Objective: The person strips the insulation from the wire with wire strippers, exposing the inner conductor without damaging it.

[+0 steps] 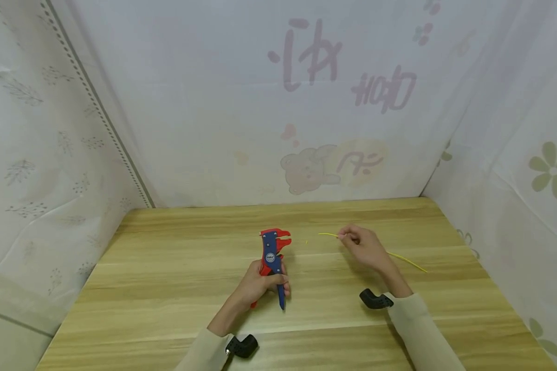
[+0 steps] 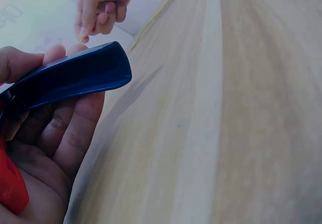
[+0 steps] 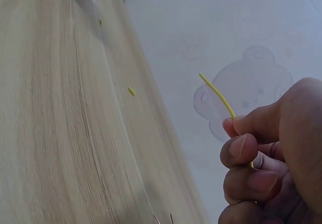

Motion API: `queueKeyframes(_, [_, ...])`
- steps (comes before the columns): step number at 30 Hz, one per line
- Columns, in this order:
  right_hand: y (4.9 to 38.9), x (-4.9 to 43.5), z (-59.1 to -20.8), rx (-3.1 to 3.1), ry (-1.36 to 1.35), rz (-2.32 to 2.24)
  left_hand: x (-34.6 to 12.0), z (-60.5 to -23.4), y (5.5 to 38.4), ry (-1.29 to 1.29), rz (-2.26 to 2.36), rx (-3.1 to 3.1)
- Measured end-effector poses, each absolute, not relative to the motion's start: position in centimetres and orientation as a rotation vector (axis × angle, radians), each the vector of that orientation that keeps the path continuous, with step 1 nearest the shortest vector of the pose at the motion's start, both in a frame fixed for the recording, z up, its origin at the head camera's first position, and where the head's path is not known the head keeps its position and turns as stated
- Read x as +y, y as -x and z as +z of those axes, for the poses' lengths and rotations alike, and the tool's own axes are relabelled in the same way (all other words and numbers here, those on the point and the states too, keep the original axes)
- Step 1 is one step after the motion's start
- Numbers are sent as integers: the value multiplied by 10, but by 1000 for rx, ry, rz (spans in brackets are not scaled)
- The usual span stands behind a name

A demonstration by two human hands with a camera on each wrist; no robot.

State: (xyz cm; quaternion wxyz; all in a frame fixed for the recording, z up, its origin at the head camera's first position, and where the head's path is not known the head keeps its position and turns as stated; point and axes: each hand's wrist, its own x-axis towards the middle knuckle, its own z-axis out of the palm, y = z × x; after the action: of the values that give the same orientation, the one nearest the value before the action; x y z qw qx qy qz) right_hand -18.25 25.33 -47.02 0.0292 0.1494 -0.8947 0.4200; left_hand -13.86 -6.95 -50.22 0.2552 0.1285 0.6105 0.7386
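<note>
In the head view my left hand grips a wire stripper with red and blue parts, its red jaws upward and pointing right. The blue handle crosses the fingers in the left wrist view, and a red handle lies against the palm. To the right, my right hand pinches a thin yellow wire between thumb and forefinger. One short end points left toward the stripper, apart from it. The rest passes behind the hand and trails out to the right. The other fingers are curled in the right wrist view.
A short yellow scrap lies on the wooden table, with a smaller bit beyond it. Printed white curtains stand behind and at both sides. Black wrist devices sit at the cuffs.
</note>
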Motion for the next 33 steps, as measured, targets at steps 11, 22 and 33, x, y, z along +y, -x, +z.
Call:
queueKeyframes(11, [179, 242, -466, -2777, -497, 1343, -64, -502, 137, -388, 2022, 1630])
queueKeyframes(22, [172, 231, -457, -2773, -521, 1405, -57, -499, 133, -386, 2041, 1578])
queueKeyframes(33, [167, 224, -451, -2781, -505, 1427, -53, -497, 130, -407, 2037, 1560])
